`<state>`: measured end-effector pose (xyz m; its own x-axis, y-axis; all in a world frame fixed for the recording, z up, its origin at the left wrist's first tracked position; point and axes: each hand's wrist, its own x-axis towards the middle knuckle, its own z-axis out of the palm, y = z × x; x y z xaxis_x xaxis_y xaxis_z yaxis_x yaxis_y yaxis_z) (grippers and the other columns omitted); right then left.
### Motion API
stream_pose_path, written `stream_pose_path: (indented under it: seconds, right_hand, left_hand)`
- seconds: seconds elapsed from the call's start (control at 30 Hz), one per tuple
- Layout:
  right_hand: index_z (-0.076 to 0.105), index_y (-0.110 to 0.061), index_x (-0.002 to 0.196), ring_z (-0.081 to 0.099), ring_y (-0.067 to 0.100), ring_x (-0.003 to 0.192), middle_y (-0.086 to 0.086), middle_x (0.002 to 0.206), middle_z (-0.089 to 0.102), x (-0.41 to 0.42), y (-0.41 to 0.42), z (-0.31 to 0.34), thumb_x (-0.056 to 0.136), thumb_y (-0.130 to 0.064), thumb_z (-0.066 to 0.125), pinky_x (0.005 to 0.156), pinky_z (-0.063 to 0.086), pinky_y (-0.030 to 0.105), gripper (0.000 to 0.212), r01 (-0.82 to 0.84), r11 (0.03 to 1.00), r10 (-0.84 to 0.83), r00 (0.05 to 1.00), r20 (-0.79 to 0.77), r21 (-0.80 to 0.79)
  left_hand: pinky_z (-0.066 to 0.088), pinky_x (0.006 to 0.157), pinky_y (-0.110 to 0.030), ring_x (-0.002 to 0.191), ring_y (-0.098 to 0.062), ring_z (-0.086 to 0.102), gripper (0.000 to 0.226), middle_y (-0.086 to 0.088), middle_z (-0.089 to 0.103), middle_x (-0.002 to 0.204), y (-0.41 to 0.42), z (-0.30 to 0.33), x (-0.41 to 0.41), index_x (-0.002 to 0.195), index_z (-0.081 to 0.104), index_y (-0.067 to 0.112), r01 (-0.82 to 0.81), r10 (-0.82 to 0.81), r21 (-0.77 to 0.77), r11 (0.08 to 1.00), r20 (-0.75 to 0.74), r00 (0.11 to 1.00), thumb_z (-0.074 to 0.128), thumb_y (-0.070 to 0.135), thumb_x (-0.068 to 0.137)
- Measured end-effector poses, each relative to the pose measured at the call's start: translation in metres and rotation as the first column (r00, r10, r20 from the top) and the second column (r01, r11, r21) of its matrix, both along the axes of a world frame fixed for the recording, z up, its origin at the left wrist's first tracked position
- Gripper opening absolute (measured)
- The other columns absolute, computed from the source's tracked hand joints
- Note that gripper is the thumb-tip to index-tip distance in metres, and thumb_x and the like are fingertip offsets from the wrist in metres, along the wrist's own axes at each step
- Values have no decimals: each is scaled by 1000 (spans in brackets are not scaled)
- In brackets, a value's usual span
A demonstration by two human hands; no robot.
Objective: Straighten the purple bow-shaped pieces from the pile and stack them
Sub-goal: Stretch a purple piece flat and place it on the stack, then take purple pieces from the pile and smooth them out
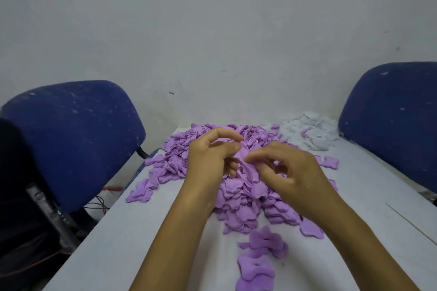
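Observation:
A big pile of purple bow-shaped pieces (241, 194) covers the middle of the white table (123, 238). Above it, my left hand (210, 156) and my right hand (290, 172) both pinch one crumpled purple piece (242, 156) between thumb and fingers, the left at its upper end, the right at its lower right side. Near the front edge lie a few flattened purple pieces (260, 260), overlapping in a loose row. A small stack of purple pieces (140, 192) sits at the table's left edge.
A heap of white fabric scraps (312, 132) lies at the back right of the table. Blue padded chairs stand on the left (71, 142) and on the right (392, 116). Red cable lies on the floor at left. A pale wall stands behind.

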<state>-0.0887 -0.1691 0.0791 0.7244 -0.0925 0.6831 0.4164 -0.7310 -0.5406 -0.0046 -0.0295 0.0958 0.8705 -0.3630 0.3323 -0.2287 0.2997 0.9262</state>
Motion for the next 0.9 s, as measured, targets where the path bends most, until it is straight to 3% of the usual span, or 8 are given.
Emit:
stream_pose_path:
  seconds: [0.17, 0.23, 0.3, 0.43, 0.57, 0.63, 0.77, 0.9]
  right_hand:
    - [64, -14, 73, 49, 28, 65, 9, 69, 57, -4, 10, 11, 82, -19, 52, 66, 47, 45, 15, -105, 994, 107, 944, -313, 24]
    - [61, -11, 71, 41, 22, 59, 11, 66, 51, -6, 7, 18, 78, -22, 51, 60, 44, 42, 17, -221, 975, 217, 879, -426, 40]
    - [61, -5, 71, 44, 13, 58, 5, 62, 51, -8, 0, 18, 78, -16, 54, 59, 47, 31, 14, -329, 909, 413, 784, -462, 255]
    - [67, -5, 75, 43, 26, 60, 13, 60, 50, -12, -7, 7, 76, -15, 63, 61, 50, 28, 11, -410, 560, 749, 622, -228, 720]
    - [64, -7, 79, 34, 14, 54, -6, 49, 48, -12, -8, 3, 77, -24, 73, 59, 48, 27, 19, -494, 147, 901, 425, 90, 857]
    - [62, -7, 83, 37, 13, 56, -5, 50, 50, -10, -9, 3, 78, -21, 74, 60, 49, 27, 19, -500, 67, 893, 417, 172, 863]
    - [56, -3, 96, 45, 11, 56, 3, 57, 46, -6, -6, -4, 78, -16, 75, 55, 49, 25, 29, -411, 220, 778, 621, 95, 885]
    - [62, -7, 86, 50, 5, 47, 1, 57, 55, -2, 0, -6, 79, -12, 63, 48, 42, 16, 9, -304, 422, 563, 826, 17, 854]
  left_hand:
    - [36, 39, -20, 39, -14, 44, 41, -4, 55, 51, -3, 6, -7, 58, 70, 14, -25, 20, -64, 998, -74, 997, 52, -14, 82]
    - [34, 37, -18, 37, -12, 40, 40, -4, 57, 51, -5, 4, -7, 58, 68, 11, -20, 0, -104, 994, -191, 982, 50, -15, 82]
    - [34, 36, -17, 36, -12, 39, 32, -4, 58, 53, -8, 2, -8, 66, 67, 7, 18, -46, -107, 994, -258, 965, 52, -15, 82]
    - [37, 41, -19, 41, -12, 43, 20, -4, 54, 59, -13, 0, -9, 95, 65, 9, 204, -208, -39, 978, -245, 947, 54, -7, 88]
    - [50, 61, -27, 71, -16, 62, 32, 0, 66, 76, -9, -5, -9, 94, 71, 20, 439, -439, 56, 897, -19, 898, 50, 43, 95]
    - [54, 66, -28, 78, -18, 66, 36, -2, 68, 84, -9, -6, -13, 88, 70, 18, 506, -505, -2, 862, 72, 860, 55, 50, 85]
    - [49, 65, -29, 70, -19, 55, 16, -5, 55, 75, -13, -8, -12, 71, 63, 23, 288, -271, -62, 956, 196, 942, 72, 14, 81]
    - [46, 58, -31, 65, -23, 49, 17, -14, 51, 74, -8, -6, -13, 73, 53, 10, 246, -228, -45, 968, 237, 944, 68, 14, 81]
